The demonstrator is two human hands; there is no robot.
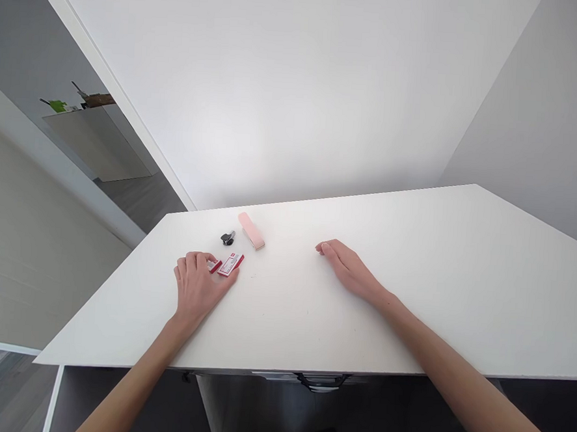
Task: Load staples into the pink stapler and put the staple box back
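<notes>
My left hand point(197, 287) rests on the white table point(411, 282) with its fingers curled around a small red and white box point(229, 264), fingertips and thumb touching it. Just beyond the box lie a small black binder clip point(227, 238) and a pale pink oblong stapler-like object point(251, 231). My right hand point(348, 268) lies flat on the table near the middle, palm down, fingers stretched out together, holding nothing.
The table's back edge meets a white wall. The table's left corner borders a gap to the floor. Far left, a shelf point(87, 101) carries a green item and a brown one. A dark handle point(322, 380) shows under the table's front edge.
</notes>
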